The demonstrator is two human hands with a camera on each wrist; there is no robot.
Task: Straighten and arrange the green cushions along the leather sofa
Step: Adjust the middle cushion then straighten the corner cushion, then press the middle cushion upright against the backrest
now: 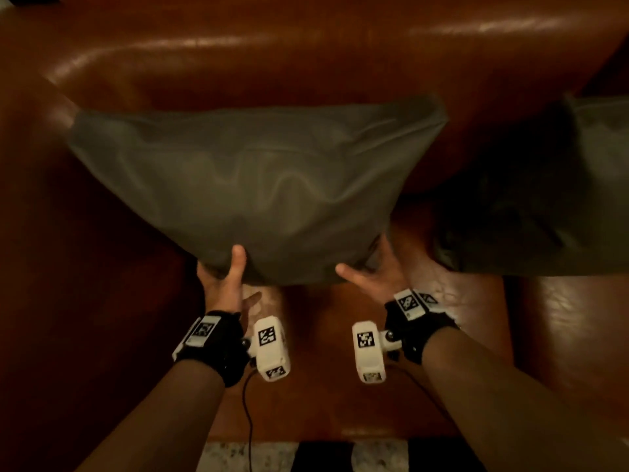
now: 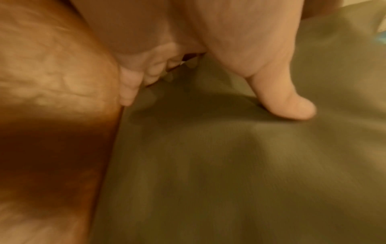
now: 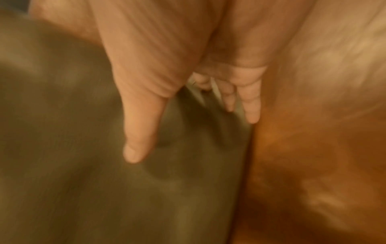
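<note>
A large green cushion (image 1: 245,185) is lifted in front of the brown leather sofa's backrest (image 1: 306,56), its top edge leaning toward the back. My left hand (image 1: 224,277) grips its lower near edge, thumb (image 2: 282,99) on the front face and fingers tucked behind. My right hand (image 1: 369,274) holds the same edge further right, with its thumb (image 3: 137,132) on the front and its fingers (image 3: 250,102) along the cushion's side. The wrist views are blurred and show cushion fabric (image 2: 229,165) (image 3: 83,165) beside leather. A second green cushion (image 1: 544,199) leans at the right.
The sofa seat (image 1: 323,386) lies below my hands, and the padded left arm (image 1: 51,233) rises beside the held cushion. Speckled floor (image 1: 238,454) shows under the seat's front edge. Cables hang from both wrist cameras.
</note>
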